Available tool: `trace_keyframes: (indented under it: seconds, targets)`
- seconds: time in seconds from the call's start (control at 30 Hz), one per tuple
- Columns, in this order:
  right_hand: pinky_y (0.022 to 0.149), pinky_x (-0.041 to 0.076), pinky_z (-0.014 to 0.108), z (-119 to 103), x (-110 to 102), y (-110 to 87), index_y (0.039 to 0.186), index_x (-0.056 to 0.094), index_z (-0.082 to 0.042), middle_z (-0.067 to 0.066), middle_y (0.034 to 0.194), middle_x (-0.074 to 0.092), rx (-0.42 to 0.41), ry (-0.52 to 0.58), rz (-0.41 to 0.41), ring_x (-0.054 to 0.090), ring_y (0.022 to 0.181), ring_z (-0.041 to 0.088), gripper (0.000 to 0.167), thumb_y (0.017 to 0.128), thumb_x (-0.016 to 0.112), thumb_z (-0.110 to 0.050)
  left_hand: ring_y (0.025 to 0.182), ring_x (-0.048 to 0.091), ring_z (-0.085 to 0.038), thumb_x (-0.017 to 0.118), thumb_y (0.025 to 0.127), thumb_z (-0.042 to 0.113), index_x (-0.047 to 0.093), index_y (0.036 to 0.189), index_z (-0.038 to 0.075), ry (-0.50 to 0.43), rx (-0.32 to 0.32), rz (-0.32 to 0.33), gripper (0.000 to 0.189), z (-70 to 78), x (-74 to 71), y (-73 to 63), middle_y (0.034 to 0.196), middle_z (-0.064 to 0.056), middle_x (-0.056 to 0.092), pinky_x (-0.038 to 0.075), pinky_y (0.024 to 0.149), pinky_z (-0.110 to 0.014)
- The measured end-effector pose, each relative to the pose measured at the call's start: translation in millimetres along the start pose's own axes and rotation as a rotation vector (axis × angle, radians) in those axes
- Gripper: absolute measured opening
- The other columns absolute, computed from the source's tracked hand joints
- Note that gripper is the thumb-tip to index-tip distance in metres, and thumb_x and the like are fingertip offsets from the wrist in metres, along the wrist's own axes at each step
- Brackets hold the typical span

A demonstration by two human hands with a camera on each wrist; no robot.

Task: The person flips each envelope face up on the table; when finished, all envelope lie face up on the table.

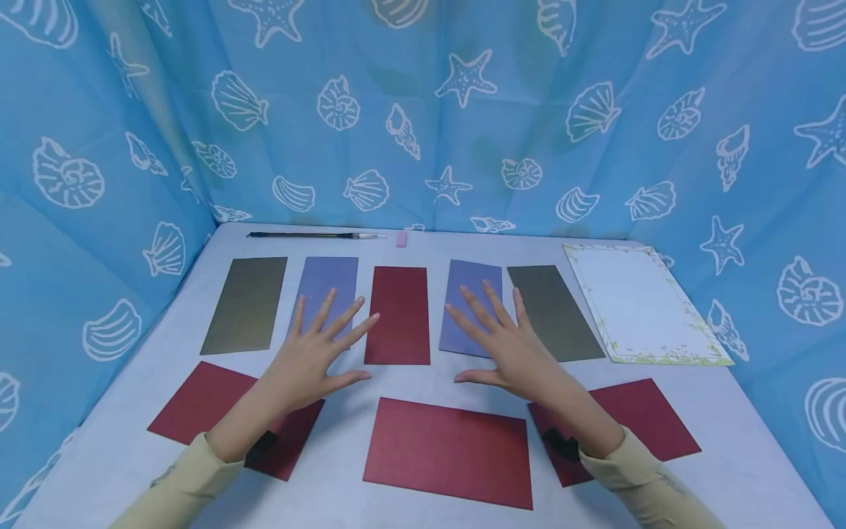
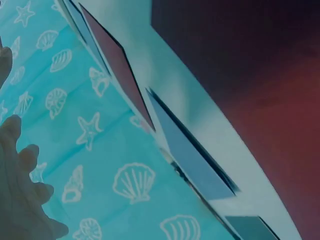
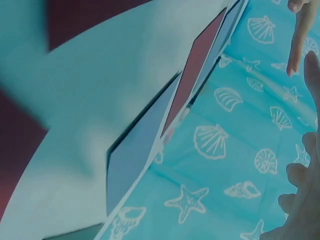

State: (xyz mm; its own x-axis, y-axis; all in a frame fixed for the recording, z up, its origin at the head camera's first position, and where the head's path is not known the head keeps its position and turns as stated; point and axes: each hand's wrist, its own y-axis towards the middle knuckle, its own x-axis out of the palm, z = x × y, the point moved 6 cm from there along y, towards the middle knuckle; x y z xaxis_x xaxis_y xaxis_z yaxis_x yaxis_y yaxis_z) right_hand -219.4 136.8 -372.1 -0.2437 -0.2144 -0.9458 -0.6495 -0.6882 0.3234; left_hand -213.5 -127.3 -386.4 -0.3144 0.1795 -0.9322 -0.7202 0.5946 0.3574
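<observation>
Both hands are held above the table with fingers spread, holding nothing. In the head view my left hand [image 1: 305, 366] is nearest the left purple card [image 1: 325, 275] and the left red front card [image 1: 201, 397]. My right hand [image 1: 518, 356] hovers by the right purple card [image 1: 463, 278], its forearm over the right red front card [image 1: 648, 417]. A red card [image 1: 399, 316] lies between them at the back, and another red card [image 1: 449, 454] lies crosswise in front. Olive cards lie at the row's ends, left [image 1: 243, 305] and right [image 1: 555, 312].
Along the back edge lie a capped brush [image 1: 300, 235] and a small pink block [image 1: 401, 239]. A white sheet with a floral border [image 1: 654, 305] is at the back right. Blue shell-patterned curtains [image 1: 410, 176] enclose the white table [image 1: 344, 448] at the back and sides.
</observation>
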Motion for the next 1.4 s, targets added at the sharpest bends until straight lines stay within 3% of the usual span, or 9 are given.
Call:
trace_keyframes:
  seconds: [0.37, 0.9, 1.1, 1.4]
  targets:
    - [0.108, 0.0, 0.067, -24, 2, 31.2, 0.156, 0.015, -0.023, 0.008, 0.162, 0.005, -0.025, 0.041, -0.018, -0.003, 0.146, 0.036, 0.101, 0.079, 0.066, -0.063, 0.145, 0.002, -0.039, 0.068, 0.077, 0.062, 0.028, 0.153, 0.028, 0.025, -0.094, -0.002, 0.093, -18.3, -10.6, -34.6, 0.159, -0.008, 0.021, -0.008, 0.108, -0.065]
    - [0.11, -0.006, 0.063, -59, 0, 72.9, 0.156, 0.011, -0.024, 0.006, 0.162, 0.003, -0.104, 0.059, -0.019, -0.008, 0.146, 0.032, 0.099, 0.082, 0.057, -0.069, 0.145, 0.002, -0.039, 0.071, 0.075, 0.058, 0.022, 0.154, 0.033, 0.042, -0.23, 0.034, 0.097, -43.5, -24.4, -86.6, 0.159, -0.007, 0.021, -0.008, 0.108, -0.065]
    - [0.109, -0.004, 0.064, -73, 0, 88.7, 0.156, 0.013, -0.024, 0.004, 0.162, -0.001, -0.134, 0.117, -0.024, -0.011, 0.146, 0.031, 0.099, 0.081, 0.063, -0.065, 0.145, 0.001, -0.04, 0.072, 0.076, 0.055, 0.022, 0.154, 0.032, 0.031, -0.288, 0.023, 0.096, -53.9, -31.7, -105.0, 0.158, -0.008, 0.022, -0.01, 0.108, -0.064]
    - [0.111, -0.004, 0.06, -98, 6, 111.8, 0.156, 0.008, -0.023, 0.005, 0.162, -0.003, -0.158, 0.132, -0.111, -0.017, 0.145, 0.028, 0.101, 0.082, 0.059, -0.067, 0.145, -0.002, -0.04, 0.074, 0.076, 0.053, 0.018, 0.155, 0.034, 0.017, -0.369, -0.018, 0.098, -71.9, -36.5, -130.9, 0.155, -0.013, 0.028, -0.014, 0.106, -0.064]
